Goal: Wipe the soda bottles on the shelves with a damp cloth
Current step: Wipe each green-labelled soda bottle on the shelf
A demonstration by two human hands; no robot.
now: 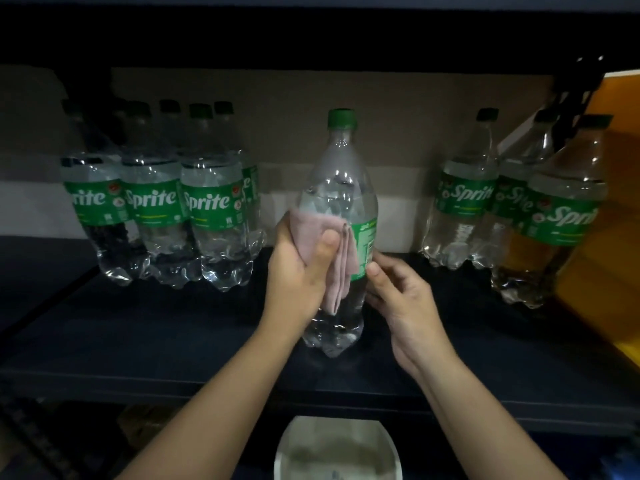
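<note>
2 hands work on 1 Sprite bottle [341, 202] standing upright near the front of the dark shelf [156, 334], alone in the gap between a cluster of bottles on the left [156, 209] and another cluster on the right [512, 209]. The left hand [298, 268] has its grip curled round a folded pink cloth [332, 251], thumb on top, pressing it against the label side of the bottle. The right hand [401, 296] touches the bottle's lower right flank with loosely bent fingers; it steadies rather than clasps.

The main risk, as I judge it, is tipping: the bottle is tall and narrow at the base, and a firm sideways stroke from the left could push it past that light right-hand support, toppling it into the right cluster or off the near edge. A damp surface would make the plastic slippery. The hanging tail of the cloth could also snag. Below the shelf sits a pale container [337, 448], where a fallen bottle might land.
</note>
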